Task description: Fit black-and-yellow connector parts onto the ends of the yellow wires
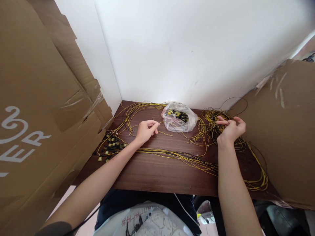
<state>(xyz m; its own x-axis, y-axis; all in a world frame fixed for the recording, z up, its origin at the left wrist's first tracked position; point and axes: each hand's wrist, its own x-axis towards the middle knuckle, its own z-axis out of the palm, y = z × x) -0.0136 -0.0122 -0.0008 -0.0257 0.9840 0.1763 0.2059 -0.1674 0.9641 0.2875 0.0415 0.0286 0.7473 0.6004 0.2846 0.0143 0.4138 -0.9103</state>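
The left hand (146, 129) pinches one yellow wire (164, 133) clear of the rest while the right hand (231, 128) grips strands of the tangled coil (211, 118), the plastic bag (178, 119) within reach between them.

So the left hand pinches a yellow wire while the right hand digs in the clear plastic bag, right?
Not quite. The head view shows the right hand in the tangled wire coil beside the clear plastic bag, not in it. The left hand does pinch a yellow wire.
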